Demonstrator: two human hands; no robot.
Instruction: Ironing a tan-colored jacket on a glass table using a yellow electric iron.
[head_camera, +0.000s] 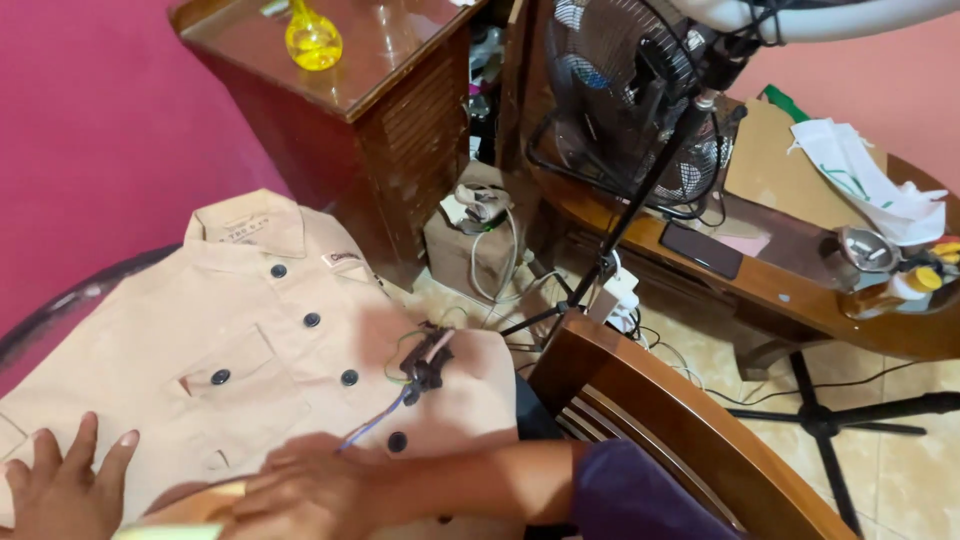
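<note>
A beige buttoned shirt (250, 330) with dark buttons and a chest pocket lies spread flat, collar at the far end. My left hand (62, 482) rests flat on its near left part, fingers spread. My right hand (305, 492) lies over the lower front of the shirt, next to a pale yellow object (185, 512) at the bottom edge; whether the hand grips it is hidden. A dark tangle of thin wires (425, 362) lies on the shirt's right side, with a purple wire trailing toward my right hand.
A wooden chair back (640, 400) stands right of the shirt. Behind are a dark wooden cabinet (380, 90) with a yellow glass flask (313, 38), a standing fan (620, 90), a tripod (820, 420), cables on the tiled floor, and a cluttered wooden table (800, 290).
</note>
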